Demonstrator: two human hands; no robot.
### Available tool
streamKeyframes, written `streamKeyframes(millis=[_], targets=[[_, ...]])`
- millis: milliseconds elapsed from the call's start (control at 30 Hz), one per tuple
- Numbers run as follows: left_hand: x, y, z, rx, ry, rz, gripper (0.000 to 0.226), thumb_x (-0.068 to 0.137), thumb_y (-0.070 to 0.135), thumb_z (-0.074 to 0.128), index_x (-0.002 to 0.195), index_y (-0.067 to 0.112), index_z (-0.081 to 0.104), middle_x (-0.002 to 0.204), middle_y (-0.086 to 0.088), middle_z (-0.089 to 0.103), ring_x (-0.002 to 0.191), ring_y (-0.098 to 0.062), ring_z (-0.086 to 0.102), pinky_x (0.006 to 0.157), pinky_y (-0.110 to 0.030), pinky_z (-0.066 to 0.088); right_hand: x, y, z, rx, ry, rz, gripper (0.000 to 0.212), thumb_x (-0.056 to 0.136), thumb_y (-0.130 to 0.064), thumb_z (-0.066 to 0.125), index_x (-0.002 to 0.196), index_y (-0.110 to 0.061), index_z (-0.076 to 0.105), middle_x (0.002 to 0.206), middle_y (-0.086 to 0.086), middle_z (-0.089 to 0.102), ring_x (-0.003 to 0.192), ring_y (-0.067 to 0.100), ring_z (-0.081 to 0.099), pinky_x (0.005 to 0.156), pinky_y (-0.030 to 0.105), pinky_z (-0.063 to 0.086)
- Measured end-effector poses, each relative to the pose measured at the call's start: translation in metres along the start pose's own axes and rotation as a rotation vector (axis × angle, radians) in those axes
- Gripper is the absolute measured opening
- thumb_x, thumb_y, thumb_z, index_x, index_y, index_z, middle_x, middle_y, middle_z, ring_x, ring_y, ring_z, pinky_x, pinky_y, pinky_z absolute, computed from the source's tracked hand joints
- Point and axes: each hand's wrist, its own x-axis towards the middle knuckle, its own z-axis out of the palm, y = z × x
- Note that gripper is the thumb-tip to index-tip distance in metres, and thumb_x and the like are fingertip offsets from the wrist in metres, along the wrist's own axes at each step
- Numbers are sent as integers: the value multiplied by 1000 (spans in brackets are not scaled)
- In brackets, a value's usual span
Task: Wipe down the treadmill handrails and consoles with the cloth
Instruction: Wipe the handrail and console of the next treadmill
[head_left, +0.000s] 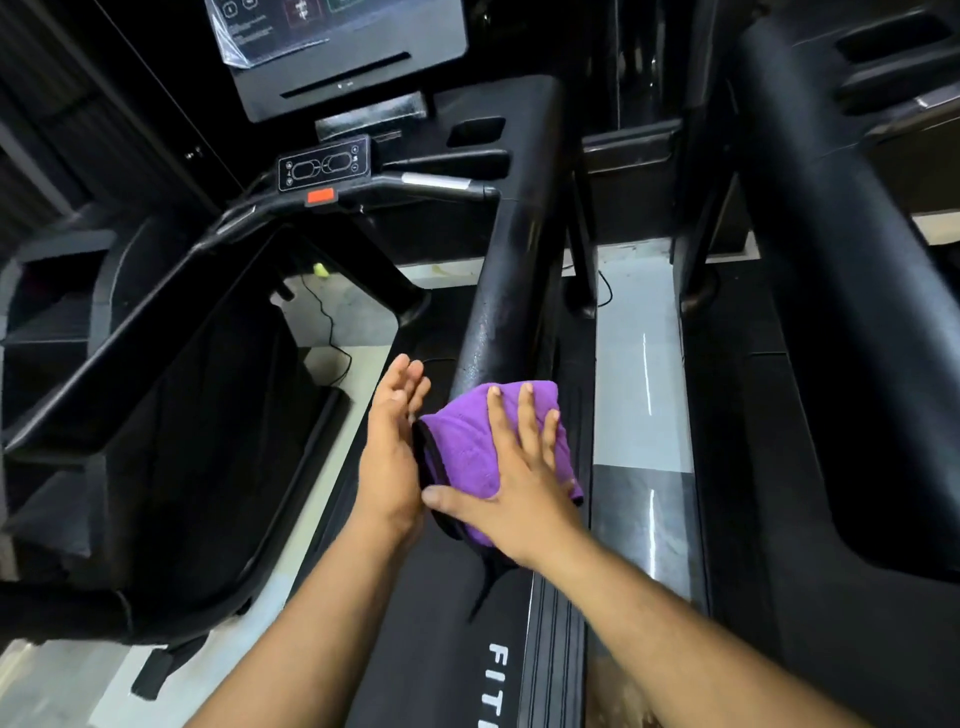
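Your flat right hand presses the cloth onto the handrail.

Your right hand fingers lie straight and spread on the folded purple microfibre cloth, draped over the near end of the black padded treadmill handrail. Your left hand, fingers straight and together, stands edge-on, touching the cloth's left side.

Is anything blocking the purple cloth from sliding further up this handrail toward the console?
Nothing visible. The handrail runs bare from the purple cloth under the right hand up toward the console.
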Motion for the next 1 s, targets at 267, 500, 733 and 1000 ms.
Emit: streamKeyframes(millis=[267,500,733,1000], targets=[[9,-3,11,275,-59,39,76,85,52,42,157,27,31,163,10,32,147,4,30,123,-23,24,66,5,-14,-13,135,-91,86,93,-64,59,162,-45,12,169,-17,-21,155,25,-26,124,62,5],[8,-7,18,590,-88,215,77,95,50,30,163,20,10,168,15,7,154,5,6,129,-33,9,62,5,-17,-14,168,-151,87,87,-69,45,161,-46,7,169,-21,-15,155,15,-26,125,62,6],[5,-10,15,604,-59,304,74,96,45,28,162,22,6,170,12,3,156,0,2,129,-41,9,80,10,-24,-102,115,-285,80,81,-67,39,158,-52,22,170,-22,-4,154,11,-26,122,68,5],[8,-11,17,703,-108,268,79,94,56,24,163,23,5,166,19,1,156,0,0,129,-44,8,58,15,-1,96,227,-234,84,80,-59,38,160,-45,17,169,-22,-11,155,9,-24,127,56,-2]])
